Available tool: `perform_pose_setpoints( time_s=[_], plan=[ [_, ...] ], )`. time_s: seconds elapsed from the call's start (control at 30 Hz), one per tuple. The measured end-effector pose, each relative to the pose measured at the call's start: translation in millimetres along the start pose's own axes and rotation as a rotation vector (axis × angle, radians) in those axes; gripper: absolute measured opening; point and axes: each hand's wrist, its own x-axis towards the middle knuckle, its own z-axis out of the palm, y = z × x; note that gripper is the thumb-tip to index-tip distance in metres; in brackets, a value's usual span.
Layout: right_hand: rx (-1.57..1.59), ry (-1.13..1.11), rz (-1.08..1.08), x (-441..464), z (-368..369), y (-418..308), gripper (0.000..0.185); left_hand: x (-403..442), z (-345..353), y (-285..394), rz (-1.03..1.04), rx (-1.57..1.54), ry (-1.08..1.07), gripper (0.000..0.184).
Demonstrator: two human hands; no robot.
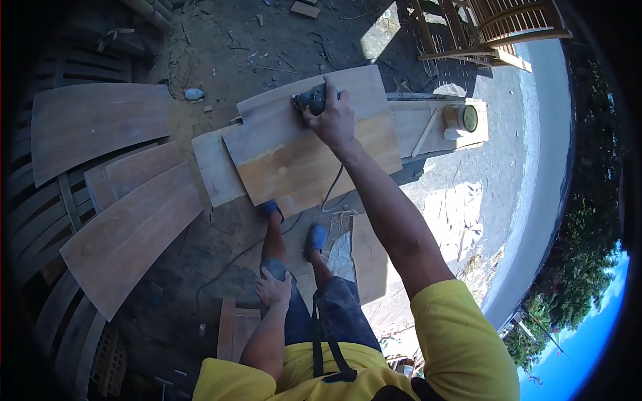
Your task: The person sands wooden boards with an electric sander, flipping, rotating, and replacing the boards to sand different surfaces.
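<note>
My right hand [332, 123] is closed over the top of a dark power sander [312, 99]. The sander rests on a large wooden panel [314, 164], near its far edge. Pale, dusty-looking wood surrounds the tool, while the nearer part of the panel is browner. A cord [332, 189] hangs past the panel's near side toward the ground. My left hand [274, 289] lies over my left knee with its fingers apart, holding nothing. Below the panel is a wooden bench [418, 120], with a paler board [217, 170] showing at its left.
Several curved wooden panels [100, 127] lie on slatted furniture at left. A can [456, 117] and a thin wood strip [425, 132] sit on the bench's right end. A wooden chair [495, 33] stands at upper right. A white bottle [194, 93] lies on the dirt.
</note>
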Motion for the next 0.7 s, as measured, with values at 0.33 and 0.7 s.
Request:
perform_pose_setpoints(
  time_s=[0.33, 0.7],
  plan=[
    [-0.091, 0.133, 0.016, 55, -53, 129, 0.089, 5, 1, -4, -0.016, -0.015, -0.028, 0.092],
    [0.006, 0.118, -0.082, -9, 4, 15, 0.091, 7, 15, -7, -0.037, -0.062, -0.028, 0.09]
  ],
)
